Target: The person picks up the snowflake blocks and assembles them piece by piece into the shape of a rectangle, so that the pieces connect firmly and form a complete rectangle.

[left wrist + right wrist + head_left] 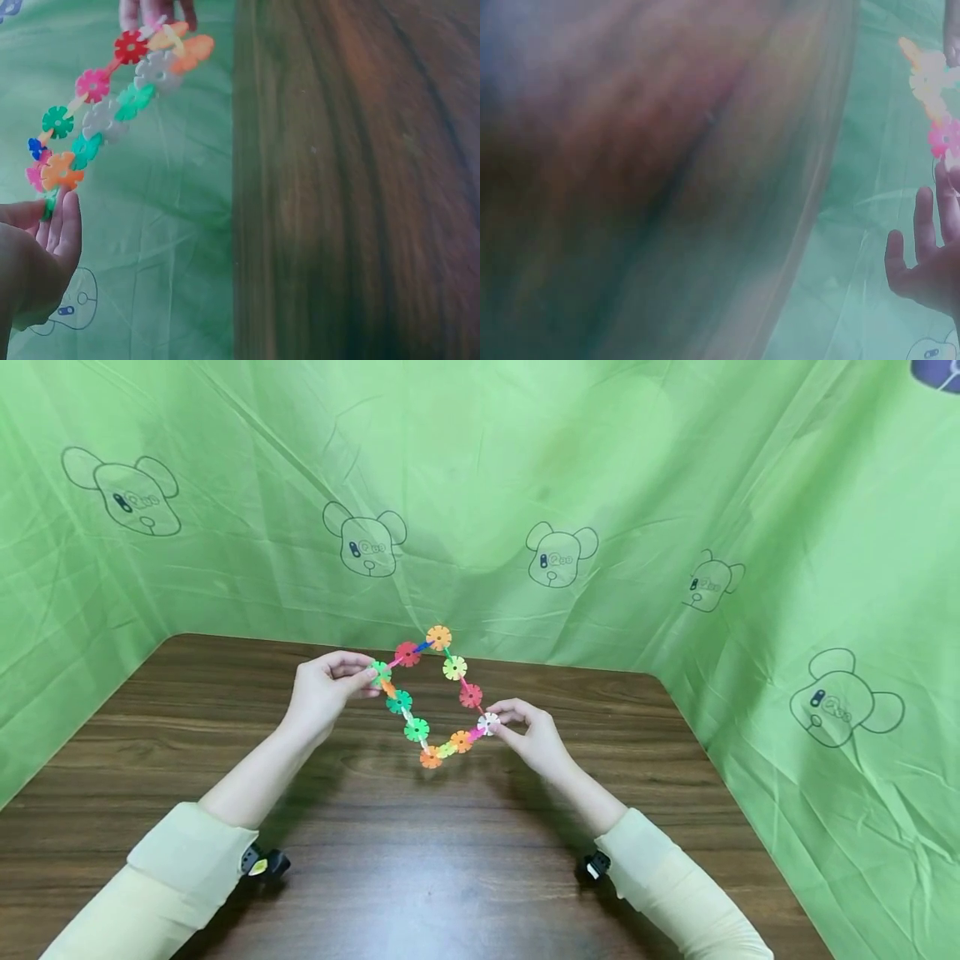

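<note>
A closed loop of interlocking plastic snowflake discs (417, 729) hangs above the table, stretched into a rough diamond between both hands. Its notched discs are orange, green, red, yellow, white, pink and blue. My left hand (324, 692) pinches a green disc at the loop's left corner between thumb and fingers. At the right corner my right hand (534, 739) pinches a white disc. The left wrist view shows the loop (101, 120) running from the left hand (45, 255) up to the other hand's fingertips. In the right wrist view only part of the loop (945, 139) shows, beside the right hand (930, 255).
A dark wood-grain table (435, 860) lies beneath the hands. Green cloth (465, 468) printed with bear-head outlines surrounds its back and sides. Black wrist cameras (266, 864) sit at both cuffs.
</note>
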The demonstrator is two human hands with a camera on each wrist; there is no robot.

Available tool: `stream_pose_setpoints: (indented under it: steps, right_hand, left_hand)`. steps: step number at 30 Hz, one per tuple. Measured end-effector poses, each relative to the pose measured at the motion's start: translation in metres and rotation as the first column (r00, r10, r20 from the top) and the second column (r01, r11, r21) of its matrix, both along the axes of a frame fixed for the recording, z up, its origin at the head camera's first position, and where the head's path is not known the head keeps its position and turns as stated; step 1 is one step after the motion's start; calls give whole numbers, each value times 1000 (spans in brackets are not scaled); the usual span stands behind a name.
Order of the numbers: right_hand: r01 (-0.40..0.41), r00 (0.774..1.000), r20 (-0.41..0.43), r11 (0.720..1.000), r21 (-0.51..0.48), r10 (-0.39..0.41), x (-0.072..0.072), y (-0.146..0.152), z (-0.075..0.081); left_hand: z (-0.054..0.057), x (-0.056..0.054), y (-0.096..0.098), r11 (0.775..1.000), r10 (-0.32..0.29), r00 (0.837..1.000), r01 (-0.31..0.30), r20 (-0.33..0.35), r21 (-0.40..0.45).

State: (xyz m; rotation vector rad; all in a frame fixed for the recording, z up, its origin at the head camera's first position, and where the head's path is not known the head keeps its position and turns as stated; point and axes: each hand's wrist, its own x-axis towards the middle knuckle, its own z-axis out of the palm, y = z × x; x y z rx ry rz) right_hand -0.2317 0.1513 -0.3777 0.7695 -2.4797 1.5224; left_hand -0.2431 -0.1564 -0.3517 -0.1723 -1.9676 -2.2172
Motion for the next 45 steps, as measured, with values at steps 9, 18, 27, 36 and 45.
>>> stream_pose_setpoints:
  steps: [9,18,27,36,45]
  right_hand:
    - [-2,999,42,999,36,0,-8,8,16]
    - [-33,992,120,995,94,22,-31,15,20]
    - [-155,976,190,957,247,109,-75,26,-13]
    - [-330,909,356,894,304,214,-90,27,-15]
    - [-411,883,386,834,367,265,-117,33,-37]
  left_hand:
    - [-23,7,-19,910,-101,995,101,23,-402]
    - [-51,11,-20,792,-178,983,172,48,-586]
    - [-73,14,-12,718,-293,953,276,81,-639]
    - [-79,17,-7,611,-345,936,281,70,-740]
    - [-87,20,-4,584,-356,933,265,51,-767]
